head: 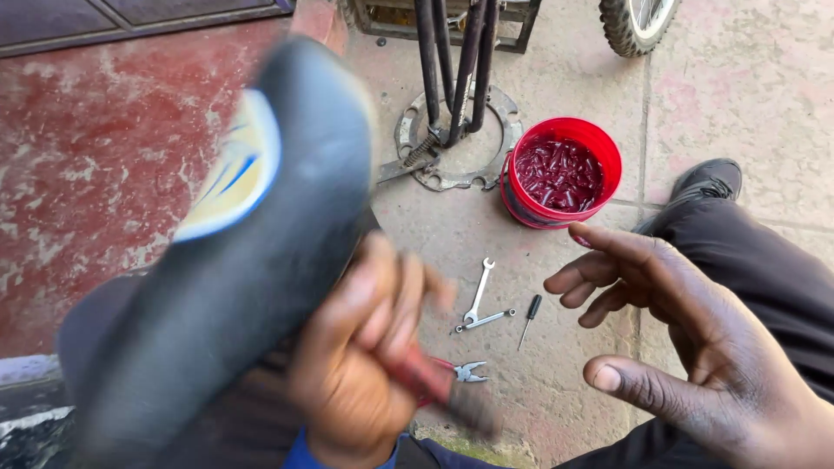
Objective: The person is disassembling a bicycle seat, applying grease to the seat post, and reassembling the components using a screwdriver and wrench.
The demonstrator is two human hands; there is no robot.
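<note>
Head view, left hand (pixel 360 365): fingers are curling shut around a red-handled tool (pixel 426 375), blurred, pressing against the bicycle saddle (pixel 234 252).
Head view, right hand (pixel 686 347): fingers are spreading open, holding nothing, at 3 o'clock from the saddle.
Saddle: filling the frame's left, nose pointing to 1 o'clock.
Handling: the saddle is looking light, with a stiff shell and slightly slick cover; gripping its narrow nose seems best.
Ground: spanners (pixel 479 304), screwdriver (pixel 528 318) and pliers (pixel 469 372) are lying at 6 o'clock from the red bucket (pixel 599 148).
</note>
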